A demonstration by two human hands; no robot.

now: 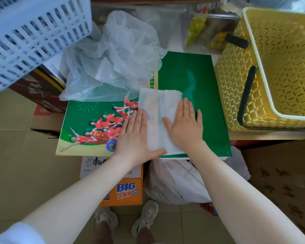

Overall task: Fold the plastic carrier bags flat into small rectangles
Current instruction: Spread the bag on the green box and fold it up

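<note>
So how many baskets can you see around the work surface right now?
2. A white basket sits at the upper left, cut off by the frame edge; a yellow basket with a dark handle stands at the right, beside the green board. Others may lie outside the view.

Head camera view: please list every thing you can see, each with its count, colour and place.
Folded bag: one, translucent white, flat on the board under both hands.
Loose bags: crumpled heap, clear white, far left of the board.
Green board: one, printed, work surface.
Yellow basket: one, right, dark handle.
White basket: one, upper left.
Orange box: one, below the board.
Shoes: two, pale, on the floor.
Left hand: flat, pressing the bag.
Right hand: flat, pressing the bag, gold ring.
</note>
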